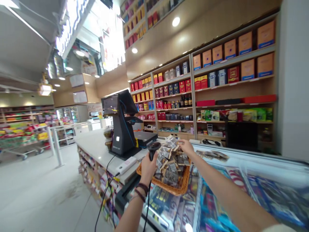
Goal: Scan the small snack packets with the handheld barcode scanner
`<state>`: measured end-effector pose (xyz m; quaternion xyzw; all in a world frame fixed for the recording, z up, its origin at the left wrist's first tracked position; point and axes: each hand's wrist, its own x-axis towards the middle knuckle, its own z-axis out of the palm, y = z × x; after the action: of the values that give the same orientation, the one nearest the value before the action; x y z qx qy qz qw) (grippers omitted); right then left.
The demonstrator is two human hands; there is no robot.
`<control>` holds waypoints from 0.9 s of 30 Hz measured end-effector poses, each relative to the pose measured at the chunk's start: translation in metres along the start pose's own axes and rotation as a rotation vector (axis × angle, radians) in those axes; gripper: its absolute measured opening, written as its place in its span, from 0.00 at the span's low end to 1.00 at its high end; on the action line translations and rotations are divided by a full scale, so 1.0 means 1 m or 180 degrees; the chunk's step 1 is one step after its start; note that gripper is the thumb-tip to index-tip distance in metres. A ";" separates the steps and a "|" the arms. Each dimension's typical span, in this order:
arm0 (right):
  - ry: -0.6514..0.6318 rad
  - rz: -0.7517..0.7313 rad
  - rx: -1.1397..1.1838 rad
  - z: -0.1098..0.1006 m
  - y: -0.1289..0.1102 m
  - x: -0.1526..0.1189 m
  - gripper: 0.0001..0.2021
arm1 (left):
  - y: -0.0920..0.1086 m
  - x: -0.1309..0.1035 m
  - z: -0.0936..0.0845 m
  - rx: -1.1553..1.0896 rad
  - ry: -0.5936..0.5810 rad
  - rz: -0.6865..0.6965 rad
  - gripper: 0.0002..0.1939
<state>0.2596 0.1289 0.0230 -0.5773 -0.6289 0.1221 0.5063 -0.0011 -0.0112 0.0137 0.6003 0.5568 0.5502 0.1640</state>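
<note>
My left hand (149, 168), with dark beaded bracelets at the wrist, is wrapped round the handle of a black barcode scanner (154, 147), its cable hanging down. The scanner's head is over the left side of an orange wicker basket (177, 190). Small clear packets (172, 175) with dark contents are heaped in the basket. At the heap's far edge, my right hand (186, 147) has its fingertips closed on a small packet (172, 141). More such packets (212, 154) lie on the glass to the right of that hand.
The basket rests on a glass-topped freezer (217, 193) with colourful packages inside. A black checkout terminal (122, 129) and a white device (126, 165) stand on the counter (93, 146) to the left. Shelves of boxes (173, 87) line the back wall. Cables hang off the counter's edge.
</note>
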 end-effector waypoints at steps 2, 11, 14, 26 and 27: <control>-0.0204 -0.0024 -0.0005 0.007 -0.007 0.000 0.08 | -0.006 -0.002 -0.004 -0.0013 0.0019 -0.0017 0.20; 0.0019 -0.0110 -0.0034 -0.044 0.043 -0.013 0.11 | 0.017 -0.023 0.030 -0.0315 -0.0153 0.0023 0.23; 0.0246 0.0135 -0.0219 -0.094 0.082 -0.019 0.11 | 0.038 -0.035 0.063 -0.0629 -0.0430 0.0028 0.25; 0.0928 0.1739 -0.0387 -0.218 0.206 -0.081 0.29 | 0.069 -0.099 0.198 -0.1084 -0.1411 -0.0369 0.22; 0.0918 0.1838 -0.0379 -0.215 0.212 -0.085 0.31 | 0.065 -0.102 0.204 -0.1008 -0.1421 -0.0363 0.21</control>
<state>0.5400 0.0285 -0.0773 -0.7717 -0.3671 0.1406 0.5000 0.2251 -0.0345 -0.0524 0.6413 0.4468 0.4744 0.4051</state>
